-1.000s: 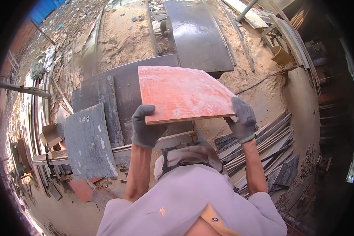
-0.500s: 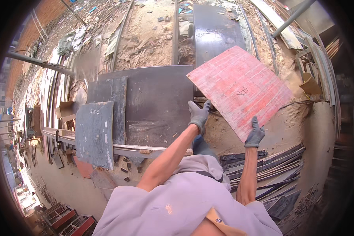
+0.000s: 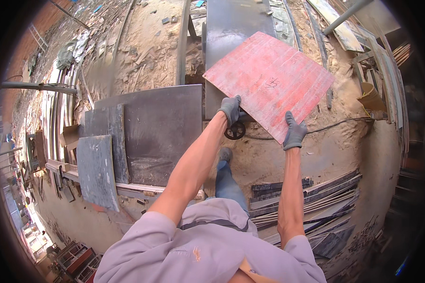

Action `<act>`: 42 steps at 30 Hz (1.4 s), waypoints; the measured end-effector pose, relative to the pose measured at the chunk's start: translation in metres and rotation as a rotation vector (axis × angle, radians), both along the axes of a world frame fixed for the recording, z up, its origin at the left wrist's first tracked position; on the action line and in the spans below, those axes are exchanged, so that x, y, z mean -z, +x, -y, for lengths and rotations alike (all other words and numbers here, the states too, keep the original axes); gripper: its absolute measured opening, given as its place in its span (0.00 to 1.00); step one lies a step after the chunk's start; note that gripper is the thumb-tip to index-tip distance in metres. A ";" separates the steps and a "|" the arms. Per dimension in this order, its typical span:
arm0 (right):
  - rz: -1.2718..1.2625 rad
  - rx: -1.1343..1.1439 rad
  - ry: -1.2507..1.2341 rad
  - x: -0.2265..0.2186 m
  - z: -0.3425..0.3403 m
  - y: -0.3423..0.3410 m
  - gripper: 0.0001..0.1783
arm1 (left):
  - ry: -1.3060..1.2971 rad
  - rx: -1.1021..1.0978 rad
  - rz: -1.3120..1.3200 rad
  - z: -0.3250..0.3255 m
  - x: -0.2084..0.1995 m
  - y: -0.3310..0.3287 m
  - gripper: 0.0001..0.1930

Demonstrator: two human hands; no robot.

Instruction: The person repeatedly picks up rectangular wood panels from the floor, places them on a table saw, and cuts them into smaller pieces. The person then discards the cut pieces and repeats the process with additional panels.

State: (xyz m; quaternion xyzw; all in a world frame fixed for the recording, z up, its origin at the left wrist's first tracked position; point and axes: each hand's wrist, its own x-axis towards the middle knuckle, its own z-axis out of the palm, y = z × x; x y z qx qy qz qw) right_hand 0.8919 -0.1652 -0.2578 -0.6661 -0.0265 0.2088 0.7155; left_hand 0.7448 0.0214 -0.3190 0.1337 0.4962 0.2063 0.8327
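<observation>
Between my two gloved hands I hold a flat, pinkish-red plywood board (image 3: 274, 78) with a dark mark near its middle. My left hand (image 3: 231, 111), in a grey glove, grips the board's near left edge. My right hand (image 3: 294, 131), gloved alike, is closed on the near right corner, its thumb lying on top and its fingers under the board. Tilted and off the ground, the board partly covers a dark metal-like sheet (image 3: 222, 33) beyond it. A small black wheel (image 3: 235, 130) shows below the board, beside my left hand.
To the left lies a large dark panel (image 3: 163, 132) with a smaller grey board (image 3: 95, 165) over its near side. Stacked long strips (image 3: 311, 198) lie at the near right. A cable (image 3: 330, 126) crosses the sandy ground. Wood scraps (image 3: 141, 56) litter the far left.
Both hands have carried the red board farther away from me, with my arms stretched out more. My body has shifted to the right, and my foot and the black wheel now show.
</observation>
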 end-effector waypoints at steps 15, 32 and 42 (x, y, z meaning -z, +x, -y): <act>-0.098 -0.140 0.023 0.002 -0.050 0.005 0.31 | 0.249 0.067 -0.359 -0.051 0.062 -0.009 0.19; -0.056 0.004 0.012 0.005 -0.061 0.026 0.23 | 0.083 0.069 -0.204 -0.053 -0.014 0.014 0.11; -0.013 0.163 -0.041 0.018 -0.057 0.035 0.21 | 0.138 0.218 -0.214 -0.068 0.042 0.035 0.08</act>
